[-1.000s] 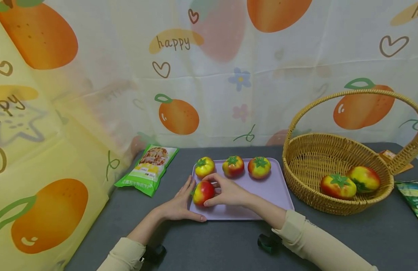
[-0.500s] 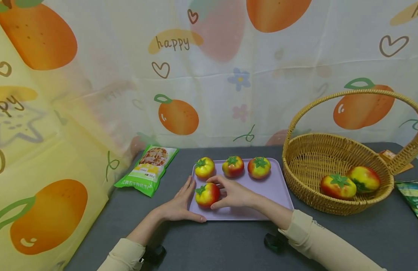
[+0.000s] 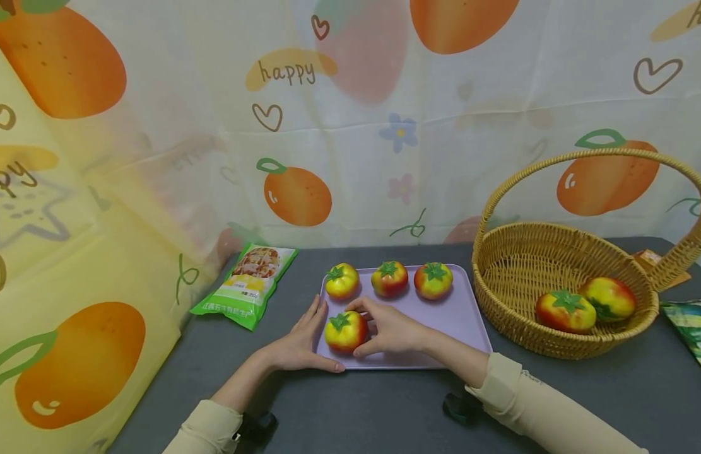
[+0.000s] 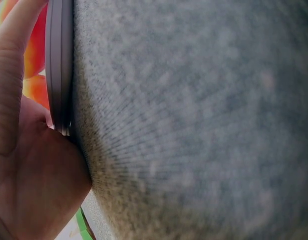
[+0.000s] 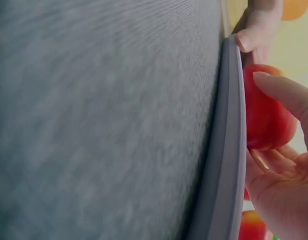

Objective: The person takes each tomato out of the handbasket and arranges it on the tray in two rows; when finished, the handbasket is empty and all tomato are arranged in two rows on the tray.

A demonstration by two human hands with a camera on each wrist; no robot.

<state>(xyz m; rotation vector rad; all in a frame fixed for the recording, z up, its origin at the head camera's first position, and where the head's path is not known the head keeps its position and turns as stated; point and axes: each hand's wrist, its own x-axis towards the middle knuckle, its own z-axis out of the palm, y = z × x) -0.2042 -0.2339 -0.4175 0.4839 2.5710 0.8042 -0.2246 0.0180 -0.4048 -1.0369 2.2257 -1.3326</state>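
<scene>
Behind the dark grey table hung a fruit-printed cloth, and that was all we could see of the room. Our right hand curled its fingers round the near tomato on the lilac tray; the right wrist view showed the thumb against its red side, but the palm hid the rest of the fruit. Our left hand lay with straight fingers along the tray's left edge, thumb at the near corner, holding nothing. The left wrist view gave us mostly blurred tabletop, the tray rim and a sliver of red. Three more tomatoes stood in a row at the tray's far side. To the left lay a green packet, its print too small to read. To the right, a wicker basket held two tomatoes, one partly behind the other. Another packet was cut off by the frame edge.
</scene>
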